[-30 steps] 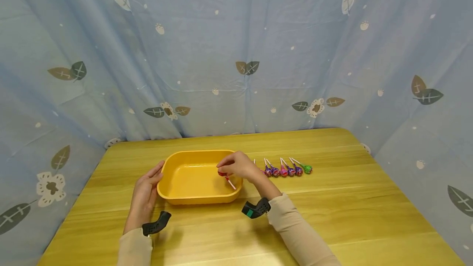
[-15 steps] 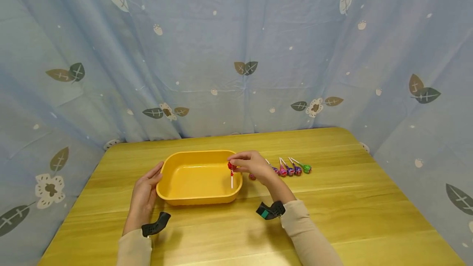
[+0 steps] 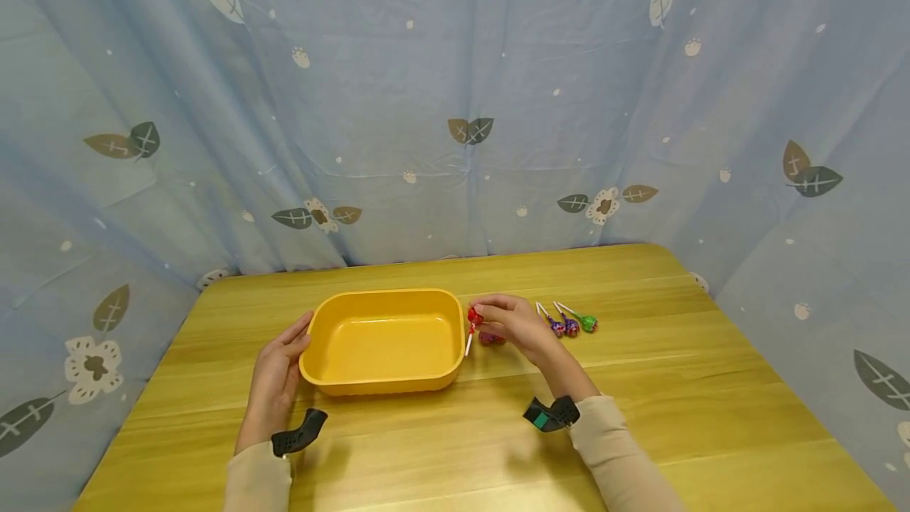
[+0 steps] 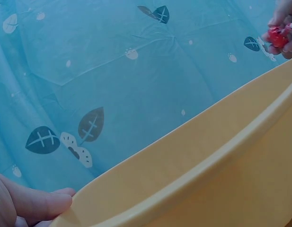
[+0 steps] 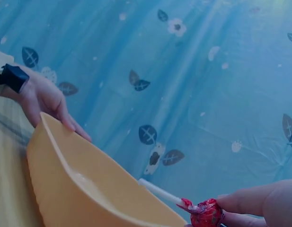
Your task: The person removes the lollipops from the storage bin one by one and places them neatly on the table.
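Note:
A yellow plastic basin [image 3: 384,387] stands on the table. My left hand [image 3: 276,370] rests against its left end, with fairly straight fingers and the thumb touching the outside near the rim. Just beyond the basin's right end, my right hand [image 3: 517,325] pinches a red-wrapped lollipop [image 3: 475,316] by its round head. Its white stick points down toward the basin in the head view. In the right wrist view the lollipop [image 5: 207,213] shows close up, stick toward the basin's rim. A pink lollipop [image 3: 490,337] lies on the table below my right hand, partly hidden.
Several wrapped lollipops lie in a row to the right, among them a purple one [image 3: 571,328] and a green one [image 3: 589,324]. My right hand hides part of the row. A blue patterned curtain [image 3: 398,117] hangs behind the wooden table [image 3: 682,385].
My right hand has moved right with the red lollipop, from over the basin to just past its right end. The lollipop's stick has swung downward. My left hand and the basin have stayed put.

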A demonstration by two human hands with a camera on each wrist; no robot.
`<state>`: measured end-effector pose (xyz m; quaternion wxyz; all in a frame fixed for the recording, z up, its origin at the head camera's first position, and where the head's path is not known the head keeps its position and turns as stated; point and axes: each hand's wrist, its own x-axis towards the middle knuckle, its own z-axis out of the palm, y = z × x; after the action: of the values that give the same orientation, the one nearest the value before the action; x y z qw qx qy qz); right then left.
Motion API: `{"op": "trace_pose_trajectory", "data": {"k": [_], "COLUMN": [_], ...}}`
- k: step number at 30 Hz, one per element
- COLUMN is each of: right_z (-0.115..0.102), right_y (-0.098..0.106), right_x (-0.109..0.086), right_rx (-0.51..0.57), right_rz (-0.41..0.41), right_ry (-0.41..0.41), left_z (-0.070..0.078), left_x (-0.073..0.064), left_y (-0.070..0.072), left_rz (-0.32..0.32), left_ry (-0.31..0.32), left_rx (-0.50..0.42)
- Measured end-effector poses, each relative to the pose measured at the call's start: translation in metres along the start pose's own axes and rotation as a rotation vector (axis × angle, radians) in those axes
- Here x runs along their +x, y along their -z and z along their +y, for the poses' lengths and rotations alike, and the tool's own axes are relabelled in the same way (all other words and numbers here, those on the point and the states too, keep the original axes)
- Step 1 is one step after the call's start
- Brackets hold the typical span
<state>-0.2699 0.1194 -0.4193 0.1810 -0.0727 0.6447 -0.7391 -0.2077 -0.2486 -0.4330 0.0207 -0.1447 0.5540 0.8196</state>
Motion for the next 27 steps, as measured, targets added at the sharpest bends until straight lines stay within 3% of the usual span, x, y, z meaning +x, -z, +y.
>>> {"op": "trace_pose_trajectory", "data": {"k": [27], "right_z": [0.024], "right_y": [0.058], "right_x": [-0.036], "right_rx": [0.066], "right_rz": [0.171], "right_ry": [0.029], "left_z": [-0.001], "left_x": [0.001], "left_y": [0.000], "left_rz": [0.000], "left_ry": [-0.006], "left_rx": [-0.001]}}
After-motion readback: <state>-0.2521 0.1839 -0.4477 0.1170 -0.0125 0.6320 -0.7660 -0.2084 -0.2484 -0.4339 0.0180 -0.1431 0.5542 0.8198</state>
